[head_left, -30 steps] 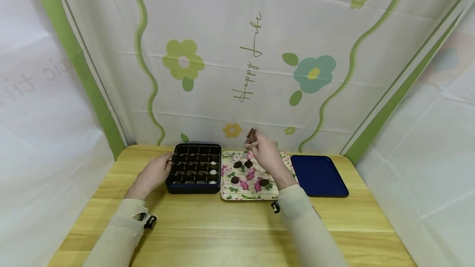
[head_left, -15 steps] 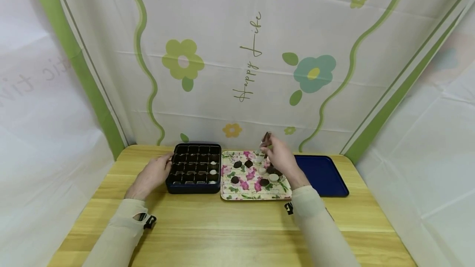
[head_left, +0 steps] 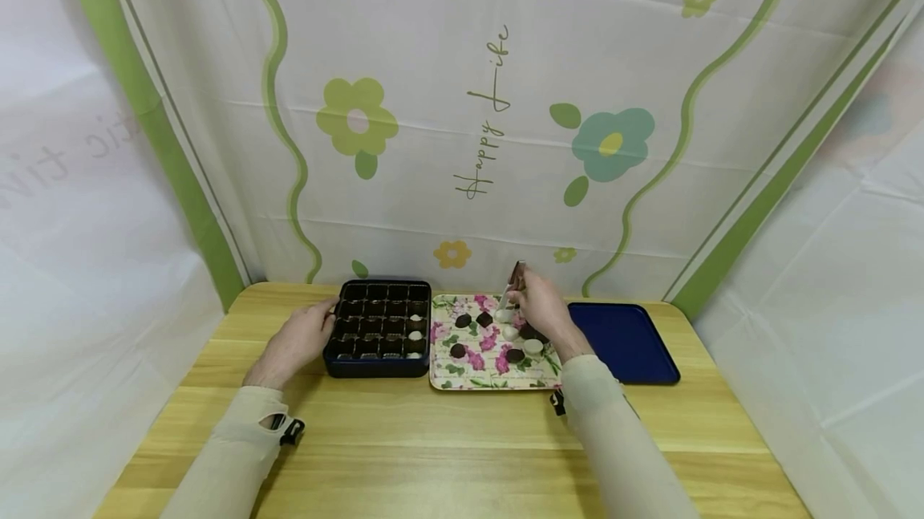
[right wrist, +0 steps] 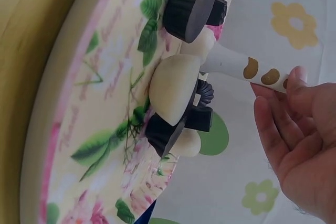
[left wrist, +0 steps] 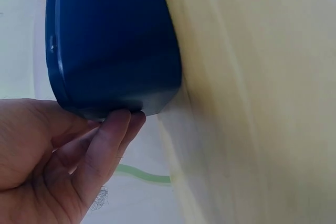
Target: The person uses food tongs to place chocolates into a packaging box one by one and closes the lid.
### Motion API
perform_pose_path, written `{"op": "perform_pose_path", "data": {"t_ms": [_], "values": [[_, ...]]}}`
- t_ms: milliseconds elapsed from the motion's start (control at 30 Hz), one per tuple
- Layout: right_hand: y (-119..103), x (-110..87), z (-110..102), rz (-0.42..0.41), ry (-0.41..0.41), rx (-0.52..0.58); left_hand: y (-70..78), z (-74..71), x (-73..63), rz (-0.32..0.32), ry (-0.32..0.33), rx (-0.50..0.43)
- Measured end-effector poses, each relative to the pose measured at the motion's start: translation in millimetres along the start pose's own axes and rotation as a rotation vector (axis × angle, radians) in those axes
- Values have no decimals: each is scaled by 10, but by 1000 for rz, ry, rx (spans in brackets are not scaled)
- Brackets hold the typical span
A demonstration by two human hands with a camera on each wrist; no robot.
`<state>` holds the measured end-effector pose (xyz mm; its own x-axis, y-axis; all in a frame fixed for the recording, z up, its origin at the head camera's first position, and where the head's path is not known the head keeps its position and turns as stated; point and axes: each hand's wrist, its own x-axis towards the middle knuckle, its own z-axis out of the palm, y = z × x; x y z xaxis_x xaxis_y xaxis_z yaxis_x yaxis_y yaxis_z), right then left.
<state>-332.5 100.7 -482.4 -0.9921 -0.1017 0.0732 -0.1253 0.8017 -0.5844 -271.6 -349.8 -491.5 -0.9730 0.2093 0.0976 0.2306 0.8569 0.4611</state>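
tongs 1 | box 1 | floral tray 1 | lid 1 | dark sweets 5+ | white sweets 6+

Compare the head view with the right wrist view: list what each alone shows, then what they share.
Head only: the left hand touching the dark blue rectangular box. Right wrist only: the fluted side of a round dark brown piece, and brown spots on the slim white tool. Both: the right hand holding that tool, and the cream, pink-flowered tray bearing white pieces and dark brown pieces.

Brown-spotted white tongs, tilted, among dark and white chocolates on floral tray, navy divided box alongside
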Motion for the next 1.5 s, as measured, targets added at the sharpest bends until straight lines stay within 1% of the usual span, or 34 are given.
{"op": "perform_pose_path", "data": {"t_ms": [133, 333, 433, 567, 700, 833, 900, 967, 1167, 1367, 1500], "values": [[-27, 6, -4, -6, 3, -19, 10, -34, -6, -9, -30, 2], [-56, -14, -23, -33, 18, -22, 66, -153, -40, -38, -105, -4], [-85, -34, -35, -56, 26, -15, 54, -225, -51, -35, -157, -44], [-171, -67, -47, -86, 42, -15, -24, -274, -41, -27, -212, -122], [-298, -96, -52, -112, 62, -30, -117, -259, -11, -17, -211, -203], [-436, -113, -36, -139, 79, -20, -171, -242, 25, -27, -203, -308], [-507, -117, -18, -158, 87, -8, -188, -234, 52, -43, -205, -346], [-584, -120, 8, -174, 92, 2, -197, -222, 89, -72, -209, -390], [-827, -119, 111, -195, 94, 20, -251, -168, 177, -145, -232, -524], [-1046, -122, 242, -258, 106, 4, -339, -107, 198, -175, -248, -595], [-1159, -105, 345, -303, 106, -15, -372, -88, 196, -178, -249, -635]]}}
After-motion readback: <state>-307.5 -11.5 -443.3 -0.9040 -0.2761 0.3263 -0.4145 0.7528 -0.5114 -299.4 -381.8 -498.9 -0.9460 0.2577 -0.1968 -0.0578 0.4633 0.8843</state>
